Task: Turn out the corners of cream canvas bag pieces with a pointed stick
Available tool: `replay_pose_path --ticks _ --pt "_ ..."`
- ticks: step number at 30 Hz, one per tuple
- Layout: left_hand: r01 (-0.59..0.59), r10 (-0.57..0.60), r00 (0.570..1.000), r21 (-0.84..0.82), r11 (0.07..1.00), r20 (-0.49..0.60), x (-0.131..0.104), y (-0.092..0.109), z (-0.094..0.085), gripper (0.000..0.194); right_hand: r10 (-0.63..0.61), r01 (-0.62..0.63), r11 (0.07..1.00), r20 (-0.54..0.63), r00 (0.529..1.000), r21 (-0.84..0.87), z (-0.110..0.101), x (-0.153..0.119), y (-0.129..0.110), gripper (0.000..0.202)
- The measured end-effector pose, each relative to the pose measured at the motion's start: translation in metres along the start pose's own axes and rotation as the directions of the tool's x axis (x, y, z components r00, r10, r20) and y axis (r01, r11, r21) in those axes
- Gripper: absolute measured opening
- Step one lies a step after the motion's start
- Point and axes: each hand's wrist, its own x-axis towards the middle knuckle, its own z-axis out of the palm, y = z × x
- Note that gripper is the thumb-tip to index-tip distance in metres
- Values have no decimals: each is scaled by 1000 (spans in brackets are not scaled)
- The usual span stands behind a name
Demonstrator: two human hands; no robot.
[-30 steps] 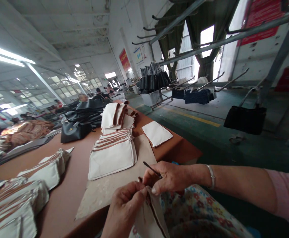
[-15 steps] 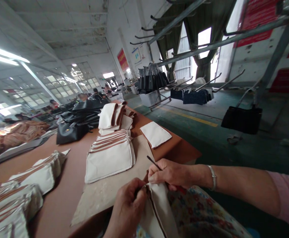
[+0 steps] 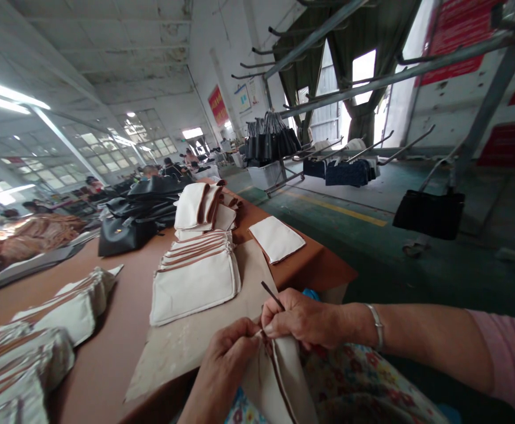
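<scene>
A cream fabric piece [image 3: 293,377] with a dark brown opening along its length lies over a flowered cloth on my lap. My left hand [image 3: 233,353] pinches its top edge between thumb and fingers. Right beside it, my right hand [image 3: 299,318] grips the same top edge and also holds a thin dark tool [image 3: 272,295], whose shaft sticks out up and to the left. The fingertips of both hands nearly meet at the brown edge. What lies under the fingers is hidden.
The brown table [image 3: 102,306] bears a stack of cream pouches [image 3: 195,288], a single cream piece [image 3: 276,238], more cream pieces at left and black bags [image 3: 127,235]. Metal racks with hanging bags stand at right. People sit in the far background.
My right hand has lowered slightly and tilted, and the tool stands steeper. The fabric's top edge has sunk a little between my hands, and its opening looks wider.
</scene>
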Motion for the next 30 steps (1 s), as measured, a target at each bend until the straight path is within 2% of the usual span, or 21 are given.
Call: replay_pose_path --ticks 2,4,7,9,10,13,16,21,26,30 --pt "1 -1 1000 -44 999 12 2 -4 -1 22 -9 9 1000 6 1000 15 0 -2 -1 12" --pt "-2 2 1000 -8 1000 -2 4 -7 -3 24 -17 16 1000 32 999 22 0 -2 0 11" --pt "1 -1 1000 14 1000 -13 7 -9 -3 22 -130 131 991 33 991 -5 -2 0 3 7" --pt "15 -16 1000 -37 999 -19 7 -10 0 19 -207 207 978 10 978 -32 -2 0 5 7" --pt "29 -32 999 -99 995 -22 6 -10 1 17 -209 208 977 0 978 -34 -1 0 5 7" --pt "85 -99 995 -344 935 -26 3 -6 7 10 -97 97 995 14 995 0 0 -3 3 10" --pt "117 -132 991 -441 890 -3 0 -1 10 5 -56 56 998 30 998 16 1 -7 2 12" --pt "127 -107 992 -397 909 71 0 -5 4 15 -71 70 997 24 997 20 -1 -7 7 15" --pt "132 -138 990 -231 964 -10 7 -12 5 26 -208 209 975 21 978 -74 -4 -1 13 11" --pt "133 -135 991 -146 980 0 7 -8 9 26 -250 245 957 -18 968 -154 -6 0 10 8"
